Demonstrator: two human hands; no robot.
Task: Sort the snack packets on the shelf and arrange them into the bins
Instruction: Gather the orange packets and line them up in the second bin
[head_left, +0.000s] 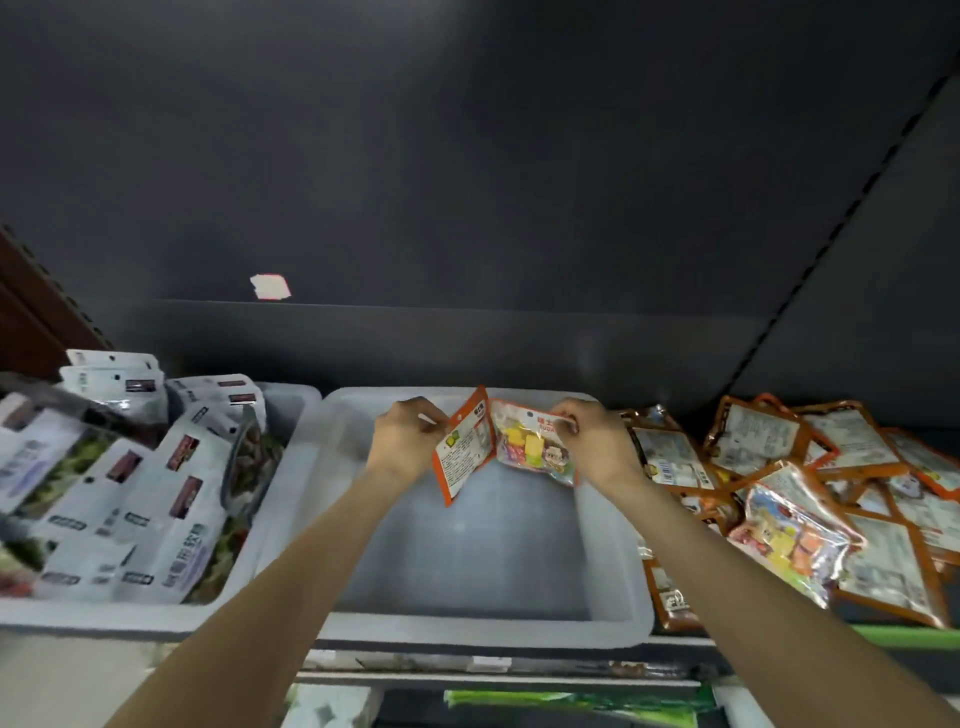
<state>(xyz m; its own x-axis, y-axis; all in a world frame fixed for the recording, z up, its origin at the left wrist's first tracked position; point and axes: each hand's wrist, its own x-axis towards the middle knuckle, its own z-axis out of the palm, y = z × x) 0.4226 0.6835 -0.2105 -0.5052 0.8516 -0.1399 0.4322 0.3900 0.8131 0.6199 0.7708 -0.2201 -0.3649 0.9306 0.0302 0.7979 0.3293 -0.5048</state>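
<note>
While both forearms reach over it, the middle bin (483, 618), a pale grey tub on the shelf (519, 675), serves as the anchor for everything else. Left of the middle bin and touching its wall stands the left bin (291, 410), heaped with white snack packets (156, 499) that carry dark red labels; some lean upright at its back, others lie flat toward the front. Above the far half of the middle bin, the left hand (408, 441) pinches the upper edge of an orange-bordered packet (465, 449), whose printed white back faces the camera; its fingers are curled tight on that edge. Just to the right, touching it along a shared edge, hangs a second packet (537, 447) with its clear front showing colourful sweets and a cartoon face. The right hand (592, 441) grips this one by its top corner, fingers bent closed around it. Both packets hang over the middle bin's floor, which otherwise shows bare plastic. Right of the middle bin, directly on the shelf, lies a loose pile of orange packets (810, 488), overlapping at all angles, most back side up, one showing its clear front.
</note>
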